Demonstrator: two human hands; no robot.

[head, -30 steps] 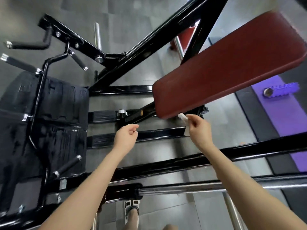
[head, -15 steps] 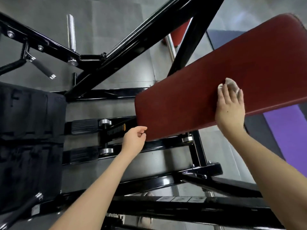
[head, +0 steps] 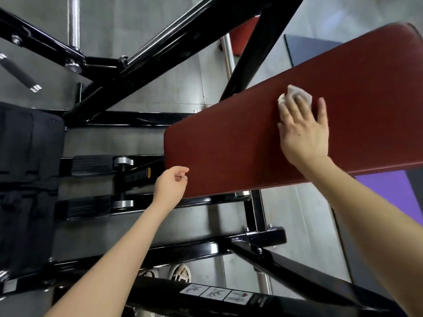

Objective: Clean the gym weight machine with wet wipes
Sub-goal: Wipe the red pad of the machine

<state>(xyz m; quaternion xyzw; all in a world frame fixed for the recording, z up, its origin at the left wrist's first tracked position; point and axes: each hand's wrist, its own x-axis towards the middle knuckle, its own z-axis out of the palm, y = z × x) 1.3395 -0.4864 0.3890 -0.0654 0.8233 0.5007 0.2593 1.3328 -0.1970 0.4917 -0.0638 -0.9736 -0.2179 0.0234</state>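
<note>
The weight machine has a long dark red padded bench (head: pixel 229 152) slanting across the right half of the view, on a black steel frame (head: pixel 160 49). My right hand (head: pixel 304 131) lies flat on the pad with straight fingers, pressing a crumpled white wet wipe (head: pixel 297 94) against it; the wipe shows beyond my fingertips. My left hand (head: pixel 170 187) hovers at the pad's lower left corner, fingers loosely curled, holding nothing.
A black footplate (head: pixel 29 179) fills the left side. Black frame bars (head: pixel 263 241) cross below the pad, with a chrome peg (head: pixel 73 21) at the top. A purple mat (head: pixel 393 202) lies on the grey floor at right. My shoes (head: pixel 180 273) show beneath the frame.
My right hand rose from the pad's lower edge onto its top face, flattened the wipe there and slid it up the pad. The left hand stayed near the pad's corner.
</note>
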